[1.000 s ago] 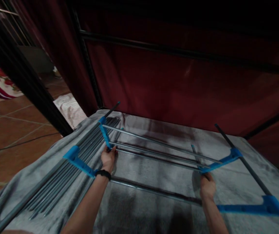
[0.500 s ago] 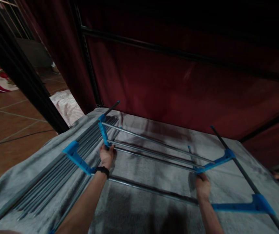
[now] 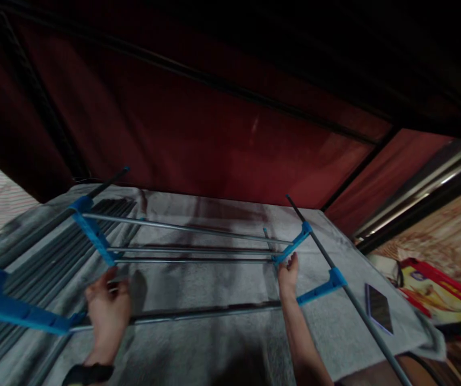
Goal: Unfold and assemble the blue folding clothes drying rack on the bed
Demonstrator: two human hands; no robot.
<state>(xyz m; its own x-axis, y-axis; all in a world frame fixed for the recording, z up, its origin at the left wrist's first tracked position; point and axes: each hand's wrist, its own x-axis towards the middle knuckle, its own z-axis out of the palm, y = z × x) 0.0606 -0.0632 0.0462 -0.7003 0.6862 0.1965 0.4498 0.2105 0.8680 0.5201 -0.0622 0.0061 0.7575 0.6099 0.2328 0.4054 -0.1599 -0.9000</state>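
Observation:
A rack frame of grey metal tubes and blue plastic brackets stands on a grey cloth. My left hand (image 3: 109, 305) is off the frame, its fingers loosely bent and apart. It is just below the lower end of the upper left blue bracket (image 3: 93, 233) and over the front cross tube (image 3: 206, 312). My right hand (image 3: 287, 279) grips the lower end of the upper right blue bracket (image 3: 294, 244), where thin cross tubes (image 3: 198, 261) meet it. Two more blue brackets, at lower left (image 3: 24, 308) and lower right (image 3: 321, 288), join the front tube to the side tubes.
Several loose grey tubes (image 3: 61, 257) lie on the cloth (image 3: 198, 354) at left. A phone (image 3: 379, 309) rests on the cloth at right. Dark red fabric panels (image 3: 198, 139) with black bars rise behind. A red and yellow package (image 3: 435, 292) sits beyond the right edge.
My left hand has let go of the left bracket's lower end and drawn back towards me. My right hand stays at the right bracket. The view has swung right, bringing the phone and package into sight.

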